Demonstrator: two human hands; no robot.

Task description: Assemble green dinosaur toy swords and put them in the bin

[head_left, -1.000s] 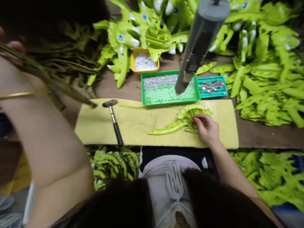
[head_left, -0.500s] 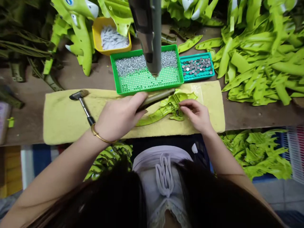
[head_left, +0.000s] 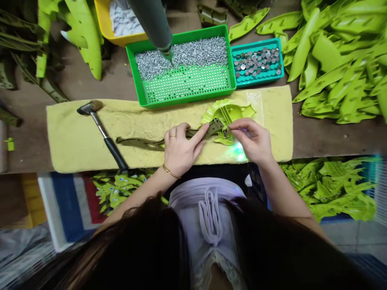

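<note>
Green tray (head_left: 196,82) — screws (head_left: 202,52); teal tray (head_left: 256,81) — discs (head_left: 256,60)

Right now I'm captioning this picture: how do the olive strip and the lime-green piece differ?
The olive strip is dark and slim; the lime-green piece is bright and broader. The strip lies on top; the piece is partly covered. Both are over the yellow cloth.

A pale lavender top (head_left: 184,193) is worn, trimmed with lace (head_left: 201,266) at the neckline and gathered at the front by a looped tie (head_left: 220,215). The left hand (head_left: 181,149) is adorned with a thin gold-coloured ring (head_left: 173,136), its wrist circled by a slim gold-coloured bangle (head_left: 171,173).
</note>
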